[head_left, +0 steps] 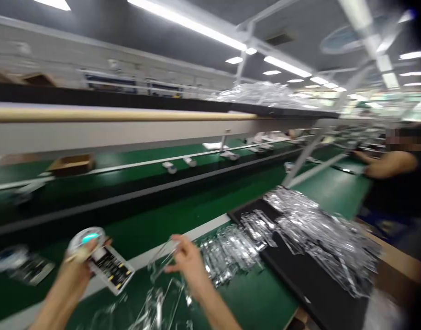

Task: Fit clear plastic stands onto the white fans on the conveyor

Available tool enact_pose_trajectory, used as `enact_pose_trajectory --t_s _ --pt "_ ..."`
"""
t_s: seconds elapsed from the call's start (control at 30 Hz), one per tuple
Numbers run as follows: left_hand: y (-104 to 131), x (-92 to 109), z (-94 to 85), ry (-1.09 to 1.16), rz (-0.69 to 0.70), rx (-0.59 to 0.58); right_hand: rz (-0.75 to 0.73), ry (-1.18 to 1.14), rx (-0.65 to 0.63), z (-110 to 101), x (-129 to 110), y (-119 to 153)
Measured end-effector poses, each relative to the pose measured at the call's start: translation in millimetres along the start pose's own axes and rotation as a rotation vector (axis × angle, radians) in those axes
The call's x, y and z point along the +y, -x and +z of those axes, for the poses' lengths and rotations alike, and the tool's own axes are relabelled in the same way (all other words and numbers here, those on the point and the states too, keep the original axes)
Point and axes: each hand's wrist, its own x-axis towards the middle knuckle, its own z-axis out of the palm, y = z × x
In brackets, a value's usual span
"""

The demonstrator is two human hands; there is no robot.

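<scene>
My left hand (79,266) is closed around a white device (112,270) with a round head, a glowing cyan spot and an exposed dark circuit board. In my right hand (191,263), thumb and fingers pinch a thin clear plastic piece (158,260), just right of the device. Similar clear plastic pieces (157,307) lie loose on the green bench below my hands. Beside my right hand, more of them stand in overlapping rows (227,252). A second device (23,266), blurred, lies at the far left.
A large heap of clear plastic pieces (317,229) covers part of a black board (293,279) at right. Beyond the bench runs a green conveyor line (183,201) with small white devices (169,167) past it. A metal post (305,158) slants up. A co-worker (399,174) sits at far right.
</scene>
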Motion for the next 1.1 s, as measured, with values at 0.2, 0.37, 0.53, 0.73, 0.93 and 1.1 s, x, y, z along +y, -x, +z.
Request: enact_pose_trajectory --t_s 0.2,0.37,0.53,0.73,0.93,1.1 --pt "67.5 -6.6 -15.0 0.426 -0.201 0.027 0.143 -0.545 0.04 50.0 -35.6 40.4" --pt "80.0 -9.0 -18.1 0.584 -0.208 -0.103 0.146 -0.274 0.052 83.7 -13.5 69.1" --pt "86.3 -2.7 -31.2 0.576 -0.141 -0.082 0.071 0.297 0.052 88.7 -1.3 82.8" --pt "97.4 2.6 -36.1 0.424 -0.002 -0.145 -0.157 0.928 0.034 84.5 5.1 94.7" --pt "104.8 15.8 -37.5 0.395 0.043 -0.218 -0.374 1.027 -0.02 103.1 -6.2 85.1" --pt "108.0 11.3 -44.0 0.435 -0.019 -0.346 -0.43 0.976 -0.042 115.7 -10.0 82.5"
